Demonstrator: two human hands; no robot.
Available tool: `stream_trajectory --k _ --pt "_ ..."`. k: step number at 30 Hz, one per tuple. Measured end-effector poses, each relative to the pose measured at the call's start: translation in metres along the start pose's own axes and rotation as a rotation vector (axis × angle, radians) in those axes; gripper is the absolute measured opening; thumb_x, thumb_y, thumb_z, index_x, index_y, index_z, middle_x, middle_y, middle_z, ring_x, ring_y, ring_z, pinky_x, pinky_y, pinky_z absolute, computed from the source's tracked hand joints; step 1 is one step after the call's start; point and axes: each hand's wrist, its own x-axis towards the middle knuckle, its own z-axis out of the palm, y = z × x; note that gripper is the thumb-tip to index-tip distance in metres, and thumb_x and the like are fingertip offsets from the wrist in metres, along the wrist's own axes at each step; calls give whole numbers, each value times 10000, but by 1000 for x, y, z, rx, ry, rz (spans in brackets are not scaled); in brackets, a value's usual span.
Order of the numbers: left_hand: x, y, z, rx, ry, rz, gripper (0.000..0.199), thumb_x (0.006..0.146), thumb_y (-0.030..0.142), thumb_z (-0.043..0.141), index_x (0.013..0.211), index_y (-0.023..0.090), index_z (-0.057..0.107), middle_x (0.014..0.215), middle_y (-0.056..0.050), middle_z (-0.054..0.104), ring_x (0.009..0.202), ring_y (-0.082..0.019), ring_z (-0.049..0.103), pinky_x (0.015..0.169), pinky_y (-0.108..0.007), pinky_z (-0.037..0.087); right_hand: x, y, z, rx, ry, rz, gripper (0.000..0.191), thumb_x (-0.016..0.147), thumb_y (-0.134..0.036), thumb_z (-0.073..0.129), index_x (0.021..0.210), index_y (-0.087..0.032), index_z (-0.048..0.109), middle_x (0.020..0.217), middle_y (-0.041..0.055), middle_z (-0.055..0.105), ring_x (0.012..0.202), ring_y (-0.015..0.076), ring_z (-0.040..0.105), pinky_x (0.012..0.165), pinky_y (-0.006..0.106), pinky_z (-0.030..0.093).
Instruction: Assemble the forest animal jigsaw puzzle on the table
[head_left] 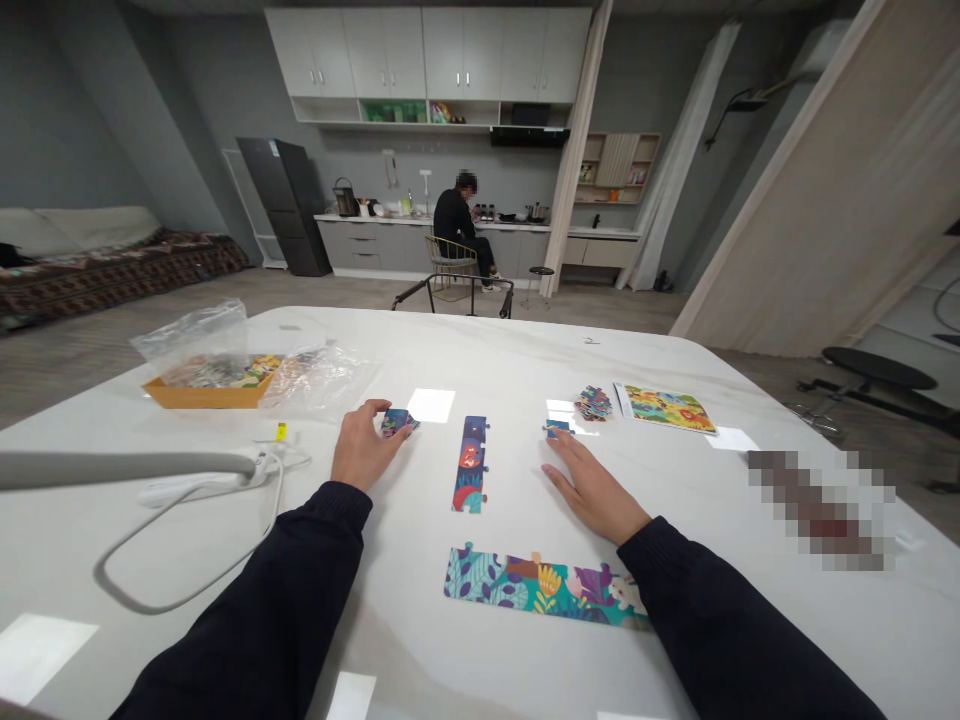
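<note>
My left hand (pixel 365 440) has its thumb and fingers closed round a few dark blue puzzle pieces (pixel 397 422) at the table's middle left. On the other side, my right hand (pixel 596 485) reaches forward with fingers stretched and the thumb apart; its fingertips touch a small blue puzzle piece (pixel 558 428) lying on the table. Between the hands lies a joined upright strip of puzzle (pixel 469 465) with a red figure on dark blue. Nearer to me, a longer joined puzzle row (pixel 532 588) shows leaves and flowers; my right sleeve covers its right end.
A heap of loose puzzle pieces (pixel 594 403) sits beside a picture card (pixel 667 408). At left are a yellow box (pixel 210 397) with clear plastic, a power strip (pixel 202 488) and its cable. A person (pixel 457 220) sits at the far counter.
</note>
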Motion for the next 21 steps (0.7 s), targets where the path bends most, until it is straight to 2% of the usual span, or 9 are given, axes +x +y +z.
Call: stream_trajectory --k 3,6,9,12,14,16,18,21 --pt "-7 30 -9 -56 63 156 398 833 369 772 1145 208 584 1112 -98 672 1085 -299 611 964 -464 522 6 -13 -17 75 75 19 477 1035 -456 450 1413 -183 551 1485 178 562 1416 330 492 1171 561 426" --pt "-27 81 -14 -200 41 375 432 850 387 784 1176 218 557 1129 -101 654 1087 -286 623 948 -450 536 10 -40 -36 266 94 127 404 1022 -484 474 1290 -219 621 1170 138 722 1034 287 694 928 490 578" --pt "-56 132 -13 -337 -31 562 487 845 390 802 1210 224 525 1135 -112 654 1132 -299 620 990 -482 525 9 -74 -45 668 -45 202 372 973 -531 569 1184 -232 630 961 66 733 786 203 677 730 365 577" --pt "-76 159 -10 -412 -134 589 503 842 399 806 1214 237 509 1136 -117 649 1152 -319 616 991 -519 526 10 -85 -44 928 -220 243 380 879 -552 697 1052 -225 611 735 -7 675 612 151 613 601 296 516" --pt "-80 162 -9 -432 -217 557 626 798 414 844 1284 246 485 1257 -143 612 1233 -344 578 1027 -554 511 12 -65 -45 901 -189 275 394 845 -551 727 1014 -222 593 678 -26 647 560 140 584 550 275 478" --pt "-79 158 -8 -433 -266 517 739 769 385 871 1361 261 447 1386 -157 546 1321 -356 519 1080 -573 484 13 -24 -51 758 -18 296 404 840 -548 712 1032 -214 589 690 -17 653 564 146 585 544 278 470" --pt "-76 152 -8 -415 -270 488 718 804 298 842 1391 272 428 1425 -147 520 1357 -342 490 1113 -564 467 11 27 -60 554 140 372 402 853 -548 667 1054 -203 617 606 -44 580 524 155 563 524 285 451" --pt "-73 147 -5 -388 -251 476 638 848 188 762 1388 264 432 1382 -133 549 1339 -321 506 1106 -535 483 0 91 -72 346 200 463 399 851 -528 636 1041 -177 662 545 -45 548 462 155 522 498 292 418"
